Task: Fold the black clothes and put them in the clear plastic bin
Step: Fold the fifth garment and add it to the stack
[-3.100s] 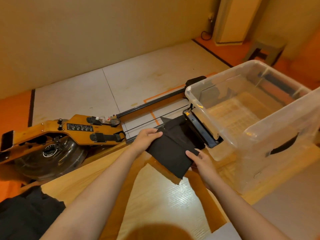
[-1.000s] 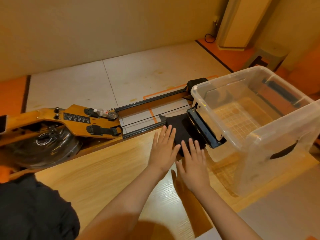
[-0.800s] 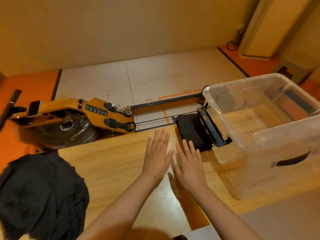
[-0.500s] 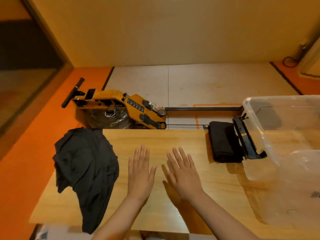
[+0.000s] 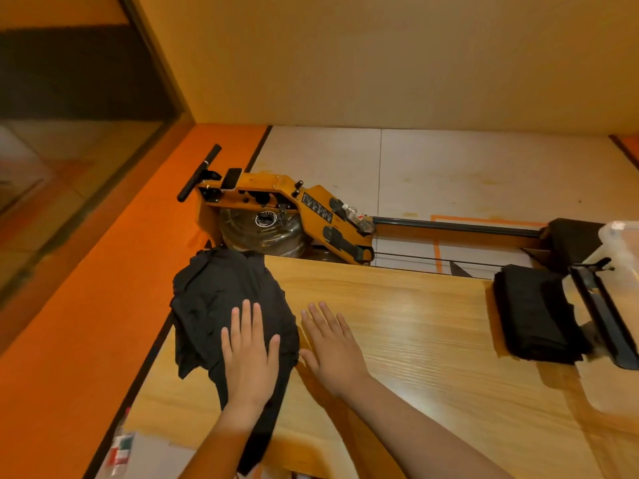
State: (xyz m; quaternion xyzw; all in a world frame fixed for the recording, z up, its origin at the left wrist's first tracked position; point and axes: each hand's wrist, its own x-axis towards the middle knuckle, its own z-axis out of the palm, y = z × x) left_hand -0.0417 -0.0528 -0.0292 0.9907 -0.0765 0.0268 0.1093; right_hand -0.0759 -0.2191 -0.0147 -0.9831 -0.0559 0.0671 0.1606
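A crumpled black garment (image 5: 214, 305) lies on the left end of the wooden table (image 5: 415, 323), partly hanging over its edge. My left hand (image 5: 250, 354) is over the garment, fingers straight and spread. My right hand (image 5: 332, 347) is flat over the bare wood just right of the garment, fingers straight. A folded black garment (image 5: 532, 316) sits on the table's right end. Beside it, only the edge of the clear plastic bin (image 5: 619, 243) shows, with a black lid (image 5: 601, 316) leaning against it.
An orange rowing machine (image 5: 283, 216) with a water tank and long rail stands on the floor behind the table. The floor is orange on the left, white tile at the back. A small packet (image 5: 119, 451) lies below the table's near-left corner.
My view has swung left, away from the bin. Both hands have left the folded garment and moved left across the table; my left hand is now over the crumpled garment.
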